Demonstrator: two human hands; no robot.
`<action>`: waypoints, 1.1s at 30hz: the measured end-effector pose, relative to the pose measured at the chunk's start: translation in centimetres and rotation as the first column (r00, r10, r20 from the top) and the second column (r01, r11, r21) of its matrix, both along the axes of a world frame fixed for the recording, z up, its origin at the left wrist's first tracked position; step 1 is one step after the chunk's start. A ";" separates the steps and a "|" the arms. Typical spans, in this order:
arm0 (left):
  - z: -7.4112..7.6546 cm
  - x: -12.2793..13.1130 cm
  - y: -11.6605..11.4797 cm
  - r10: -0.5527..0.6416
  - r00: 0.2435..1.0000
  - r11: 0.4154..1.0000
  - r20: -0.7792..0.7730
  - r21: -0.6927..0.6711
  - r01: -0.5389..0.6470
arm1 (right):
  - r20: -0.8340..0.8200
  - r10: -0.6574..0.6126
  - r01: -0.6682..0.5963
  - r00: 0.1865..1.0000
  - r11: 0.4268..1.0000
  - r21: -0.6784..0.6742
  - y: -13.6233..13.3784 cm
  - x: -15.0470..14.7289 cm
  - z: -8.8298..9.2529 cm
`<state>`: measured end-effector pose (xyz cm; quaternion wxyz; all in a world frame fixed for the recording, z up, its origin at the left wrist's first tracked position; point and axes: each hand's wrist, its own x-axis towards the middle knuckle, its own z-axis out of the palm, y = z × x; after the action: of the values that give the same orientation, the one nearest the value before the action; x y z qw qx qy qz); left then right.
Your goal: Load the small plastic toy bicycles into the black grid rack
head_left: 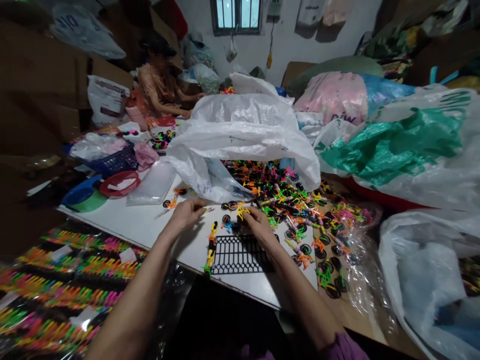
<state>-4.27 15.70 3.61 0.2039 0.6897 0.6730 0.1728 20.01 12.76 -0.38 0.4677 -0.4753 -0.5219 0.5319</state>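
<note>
Left hand [183,215] pinching thin stick [208,210], right hand [258,225] pinching yellow plastic piece [242,211], black lattice [240,255] on white tabletop [112,220]

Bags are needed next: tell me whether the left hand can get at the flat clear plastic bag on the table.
Probably yes. The left hand is above the white table, close to the flat clear plastic bag. Only a few small plastic pieces with black wheels lie near the way, and nothing large seems to block it.

Dim interior, daylight from the barred window [236,15]; glare on the plastic bag [243,135]; left hand [183,214] shadows the bench [112,220]; edges visibly curved.
</note>
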 end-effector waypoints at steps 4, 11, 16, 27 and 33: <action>-1.5 -1.6 -0.9 0.123 0.985 0.992 -0.117 -0.006 -0.125 | -0.269 -0.104 0.051 0.958 0.979 -0.199 -1.4 0.7 -1.2; -4.8 2.1 1.1 0.088 0.996 0.996 -0.026 0.038 -0.087 | -0.346 -0.123 0.013 0.930 0.953 -0.303 -2.4 0.3 -0.8; -4.0 2.2 0.6 0.078 0.982 0.995 0.171 0.053 -0.088 | -0.144 -0.123 0.110 0.982 0.989 -0.096 -1.2 -1.3 0.7; 2.3 4.1 -7.1 0.110 0.595 0.984 0.796 -0.005 -0.176 | -0.157 0.138 -0.138 0.978 0.990 0.010 -0.8 -5.9 6.7; 2.6 4.3 -8.4 0.058 0.555 0.998 0.830 -0.033 -0.056 | -0.218 0.293 -0.316 0.931 0.946 -0.074 -2.1 -4.0 7.0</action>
<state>0.05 7.31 6.25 0.4917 0.5048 0.5200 0.4827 15.97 10.61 6.61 0.4043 -0.3559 -0.5092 0.6712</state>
